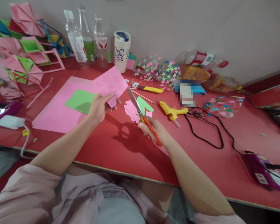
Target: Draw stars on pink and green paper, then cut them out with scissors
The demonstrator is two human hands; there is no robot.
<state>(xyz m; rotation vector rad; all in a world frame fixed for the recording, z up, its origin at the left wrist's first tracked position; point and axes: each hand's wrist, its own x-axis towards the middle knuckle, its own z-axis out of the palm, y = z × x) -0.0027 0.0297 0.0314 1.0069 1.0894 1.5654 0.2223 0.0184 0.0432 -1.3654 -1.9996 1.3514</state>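
Between the thumb and fingers of my left hand (100,107) is a pink sheet of paper (110,82) with several stars drawn on it. My right hand (155,127) grips scissors (151,129) with orange-red handles, their blades pointing up and left toward the paper's right corner. Whether the blades touch the paper I cannot tell. Under and beside the blades lie pink paper scraps (130,110) and a green paper piece (146,104). Left of my left hand, a green sheet (80,101) rests on a large pink sheet (53,115).
A yellow glue gun (172,110) and a yellow utility knife (151,90) lie to the right. Bags of small paper stars (170,71) sit behind them. Bottles (76,40) and a tumbler (122,51) stand by the wall. Folded paper crafts (25,46) fill the left; purple power strips (267,171) flank the table.
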